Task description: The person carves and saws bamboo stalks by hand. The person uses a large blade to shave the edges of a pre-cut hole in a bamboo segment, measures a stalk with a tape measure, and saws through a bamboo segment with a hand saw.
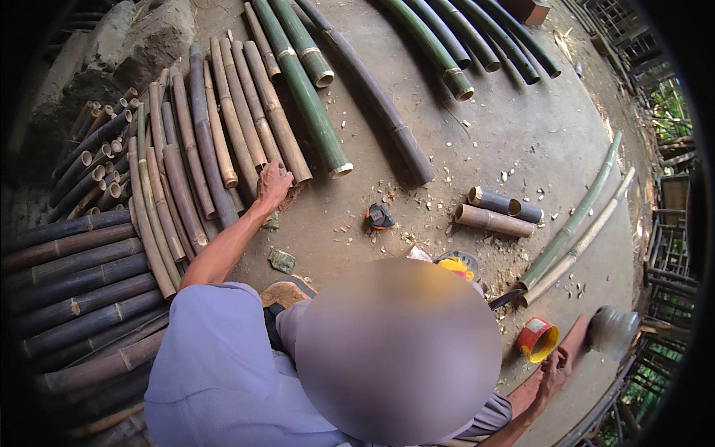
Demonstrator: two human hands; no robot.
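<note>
Pale lavender-blue short-sleeved shirt, bare forearms, bare hands, possibly a dark strap at chest

A bare dirt floor (484,127) carries everything. Brown bamboo poles (216,134) lie in rows along its left side, green poles (305,89) toward the far edge. Two short cut pieces (495,212) lie mid-floor among wood chips (395,197), near a tape measure (378,217). Two thin green canes (577,223) lie at the right, a red cup (538,339) near them.
</note>
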